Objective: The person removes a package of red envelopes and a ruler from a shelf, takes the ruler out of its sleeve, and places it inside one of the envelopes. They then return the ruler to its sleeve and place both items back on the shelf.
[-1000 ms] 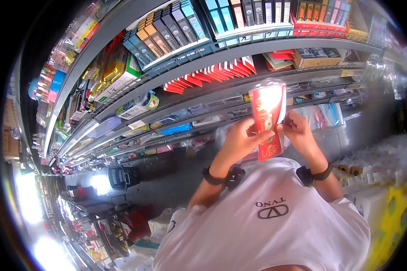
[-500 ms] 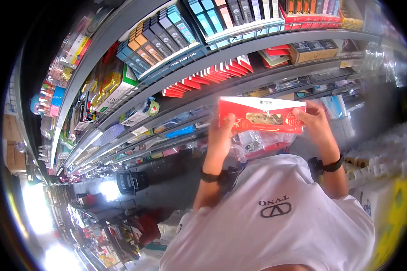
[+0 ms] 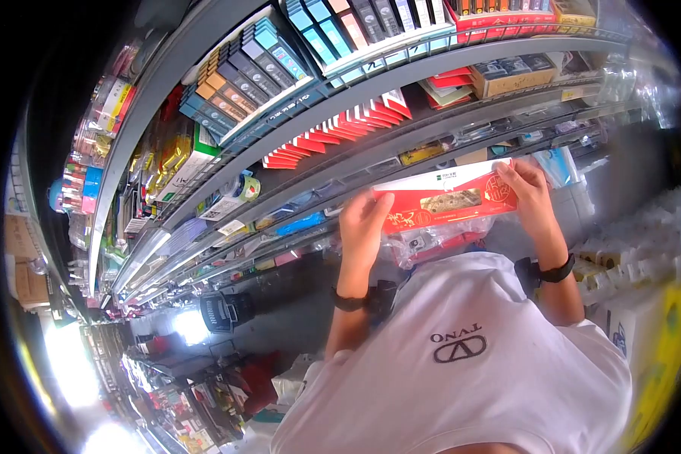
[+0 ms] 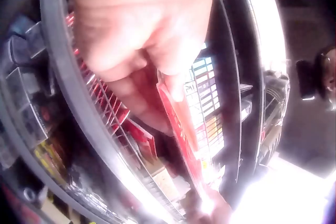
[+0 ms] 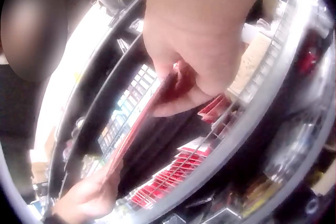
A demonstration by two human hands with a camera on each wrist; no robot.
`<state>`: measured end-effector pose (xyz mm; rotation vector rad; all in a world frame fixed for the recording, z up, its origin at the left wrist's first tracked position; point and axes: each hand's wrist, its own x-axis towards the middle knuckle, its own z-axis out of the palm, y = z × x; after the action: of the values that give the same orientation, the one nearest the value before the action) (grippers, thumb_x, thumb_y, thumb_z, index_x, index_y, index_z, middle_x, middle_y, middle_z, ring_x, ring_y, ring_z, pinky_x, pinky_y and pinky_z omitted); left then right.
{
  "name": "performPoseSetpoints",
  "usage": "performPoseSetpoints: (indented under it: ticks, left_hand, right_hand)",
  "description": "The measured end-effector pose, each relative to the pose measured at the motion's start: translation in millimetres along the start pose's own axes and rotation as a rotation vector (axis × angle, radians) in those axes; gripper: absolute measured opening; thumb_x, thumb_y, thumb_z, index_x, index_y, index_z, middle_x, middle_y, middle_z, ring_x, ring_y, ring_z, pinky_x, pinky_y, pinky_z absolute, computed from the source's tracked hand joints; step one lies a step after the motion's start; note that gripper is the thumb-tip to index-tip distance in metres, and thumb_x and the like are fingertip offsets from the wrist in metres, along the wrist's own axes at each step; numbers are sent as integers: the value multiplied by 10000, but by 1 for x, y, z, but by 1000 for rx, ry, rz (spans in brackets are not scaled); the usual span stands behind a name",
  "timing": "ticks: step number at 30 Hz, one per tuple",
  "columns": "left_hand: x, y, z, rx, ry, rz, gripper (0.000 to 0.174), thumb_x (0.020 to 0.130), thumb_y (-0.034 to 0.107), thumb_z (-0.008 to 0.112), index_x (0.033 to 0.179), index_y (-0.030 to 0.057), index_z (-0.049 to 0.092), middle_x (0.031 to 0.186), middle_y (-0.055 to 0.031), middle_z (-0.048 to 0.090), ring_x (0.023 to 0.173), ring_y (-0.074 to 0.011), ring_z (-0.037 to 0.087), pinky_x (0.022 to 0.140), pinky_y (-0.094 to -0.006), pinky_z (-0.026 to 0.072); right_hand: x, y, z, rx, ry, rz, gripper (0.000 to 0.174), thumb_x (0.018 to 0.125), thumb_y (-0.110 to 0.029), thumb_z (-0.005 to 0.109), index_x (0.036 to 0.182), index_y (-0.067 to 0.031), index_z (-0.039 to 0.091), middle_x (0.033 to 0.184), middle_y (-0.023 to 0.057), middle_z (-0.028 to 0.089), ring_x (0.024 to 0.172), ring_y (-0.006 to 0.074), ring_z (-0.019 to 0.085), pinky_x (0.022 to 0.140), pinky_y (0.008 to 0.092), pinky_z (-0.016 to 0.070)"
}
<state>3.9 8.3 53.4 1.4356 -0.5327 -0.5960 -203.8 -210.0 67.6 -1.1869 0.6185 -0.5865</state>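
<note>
A long, thin red envelope (image 3: 452,200) with a white upper band, gold print and a small window is held flat and lengthwise in front of the white shirt. My left hand (image 3: 361,227) pinches one end, thumb on the front face. At the other end my right hand (image 3: 528,198) pinches the upper corner, its thumb also on the front. Both wrist views show the envelope (image 4: 181,132) nearly edge-on, stretched between the two hands. In the right wrist view, fingers of my right hand (image 5: 191,77) lie behind it.
Shelves curve across the front, with slim boxes (image 3: 257,64) above and a row of similar red envelopes (image 3: 340,129) below. A brown carton (image 3: 513,73) stands right of that row. A clear plastic package (image 3: 431,240) shows below the held envelope. A dark basket (image 3: 223,312) is farther left.
The envelope has turned from upright to lengthwise, and my hands have spread to its two ends. Since half a second ago it has tilted slightly, its right end higher.
</note>
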Motion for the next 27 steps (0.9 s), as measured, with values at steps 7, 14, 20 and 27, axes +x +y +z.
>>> performPoseSetpoints:
  ticks: [7, 14, 20, 27]
  left_hand:
    - [2, 4, 10, 57, 48, 87, 366, 947, 169, 706, 1238, -33, 614, 1240, -110, 647, 1116, -160, 616, 956, -299, 485]
    - [1, 41, 45, 866, -157, 604, 647, 854, 97, 754, 1439, 48, 483, 1499, -178, 470, 1382, -317, 456, 1150, -430, 343]
    - [17, 31, 53, 411, -228, 236, 466, 911, 160, 711, 1338, 19, 584, 1281, -204, 638, 1214, -361, 605, 991, -386, 466]
    - [17, 0, 35, -484, -81, -77, 404, 995, 113, 606, 1361, -2, 478, 1290, -134, 605, 1131, -253, 647, 970, -427, 562]
  right_hand:
    - [2, 0, 3, 35, 59, -25, 258, 1001, -254, 632, 964, -2, 678, 854, -15, 664, 754, 27, 590, 680, 197, 457]
    - [7, -5, 9, 107, -20, 82, 259, 1005, -273, 623, 1051, -18, 643, 952, 1, 665, 823, 44, 599, 701, 217, 475]
    - [-13, -40, 41, 53, -368, 61, 441, 995, -335, 635, 1216, 43, 586, 1087, 103, 682, 914, 147, 659, 793, 302, 552]
    - [8, 1, 35, -286, -119, -237, 404, 961, -218, 697, 1238, 44, 565, 1061, 78, 663, 917, 127, 632, 800, 265, 506]
